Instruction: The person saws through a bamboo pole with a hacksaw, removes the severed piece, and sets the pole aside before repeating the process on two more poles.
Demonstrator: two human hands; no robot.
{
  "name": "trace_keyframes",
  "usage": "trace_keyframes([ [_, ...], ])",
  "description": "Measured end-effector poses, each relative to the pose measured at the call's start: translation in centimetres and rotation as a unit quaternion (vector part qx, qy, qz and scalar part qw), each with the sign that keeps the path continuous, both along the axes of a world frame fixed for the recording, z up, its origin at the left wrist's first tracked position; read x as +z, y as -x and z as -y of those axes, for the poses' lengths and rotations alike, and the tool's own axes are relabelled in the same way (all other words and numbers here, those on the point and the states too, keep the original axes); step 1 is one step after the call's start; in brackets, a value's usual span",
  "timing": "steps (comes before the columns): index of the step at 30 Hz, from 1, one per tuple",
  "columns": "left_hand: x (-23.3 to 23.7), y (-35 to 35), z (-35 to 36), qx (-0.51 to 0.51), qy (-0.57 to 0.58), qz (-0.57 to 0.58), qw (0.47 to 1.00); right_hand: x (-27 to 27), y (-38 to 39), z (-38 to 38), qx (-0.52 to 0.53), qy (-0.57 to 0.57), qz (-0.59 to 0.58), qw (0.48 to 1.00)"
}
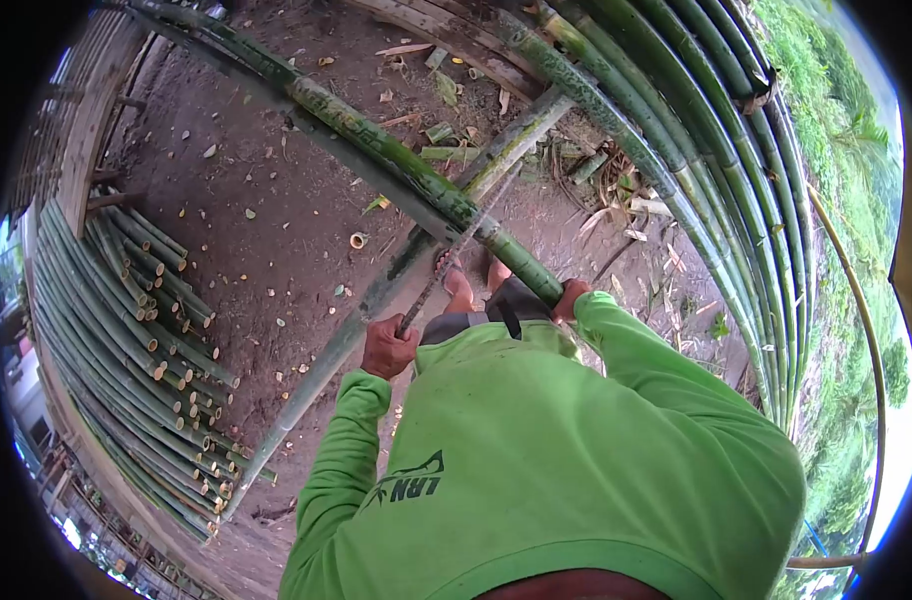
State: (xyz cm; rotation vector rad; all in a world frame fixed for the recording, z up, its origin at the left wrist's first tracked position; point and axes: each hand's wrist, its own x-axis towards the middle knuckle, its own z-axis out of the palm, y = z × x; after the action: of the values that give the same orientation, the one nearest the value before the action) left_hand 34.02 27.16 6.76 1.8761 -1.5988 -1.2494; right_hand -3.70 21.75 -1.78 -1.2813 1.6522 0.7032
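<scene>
My left hand (389,347) is closed around the grip of a long, narrow saw (454,258). The saw's blade slants up and away, crossing a thick green bamboo pole (396,160) not far from its near end. That near end is in the grasp of my right hand (570,299), held close to my waist. The pole runs off to the upper left, and beneath it another bamboo pole (321,375) crosses diagonally. My sandalled foot (449,265) is on the dirt under the crossing.
A large stack of cut bamboo lengths (141,340) lies at left. Long whole poles (676,150) lean in a row at right. Offcuts and shavings (586,165) litter the dirt ground (266,210), along with a small bamboo ring (358,240). Greenery grows beyond the right-hand poles.
</scene>
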Motion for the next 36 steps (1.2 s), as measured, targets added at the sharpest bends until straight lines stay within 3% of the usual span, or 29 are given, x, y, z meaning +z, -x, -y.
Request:
trace_keyframes([
  [6, -2.9, 0.3, 1.0, 0.017, -0.017, -0.025, 0.999, 0.4, -0.2, 0.1, -0.002, 0.002, -0.002, 1.000],
  [18, -1.8, 0.9, 2.1, -0.054, 0.091, 0.048, 0.993, 0.2, -0.1, 0.3, 0.001, -0.042, -0.001, 0.999],
  [22, -2.6, 0.7, 2.1, -0.024, -0.029, 0.007, 0.999, -1.6, 1.2, -0.9, 0.002, -0.015, 0.014, 1.000],
  [25, -2.6, 1.3, 0.6, -0.016, -0.027, -0.019, 0.999, -2.3, 1.4, -1.2, 0.057, -0.050, -0.003, 0.997],
  [27, -2.2, 1.8, 0.1, -0.003, -0.031, -0.052, 0.998, -3.6, 3.1, -3.3, 0.054, -0.014, -0.009, 0.998],
  [30, -1.8, 3.0, -0.7, -0.027, -0.067, -0.106, 0.992, -1.1, 4.3, -4.5, -0.006, -0.027, -0.015, 0.999],
  [32, -0.8, 3.7, -0.8, -0.040, -0.079, -0.137, 0.987, -3.1, 6.1, -5.7, 0.004, -0.073, -0.028, 0.997],
  [34, -3.2, 4.2, -2.2, -0.036, -0.066, -0.183, 0.980, -4.4, 7.4, -7.3, -0.009, -0.012, -0.013, 1.000],
  [36, -2.0, 4.4, -2.0, -0.055, -0.058, -0.170, 0.982, -2.6, 6.7, -6.8, -0.033, -0.032, -0.001, 0.999],
])
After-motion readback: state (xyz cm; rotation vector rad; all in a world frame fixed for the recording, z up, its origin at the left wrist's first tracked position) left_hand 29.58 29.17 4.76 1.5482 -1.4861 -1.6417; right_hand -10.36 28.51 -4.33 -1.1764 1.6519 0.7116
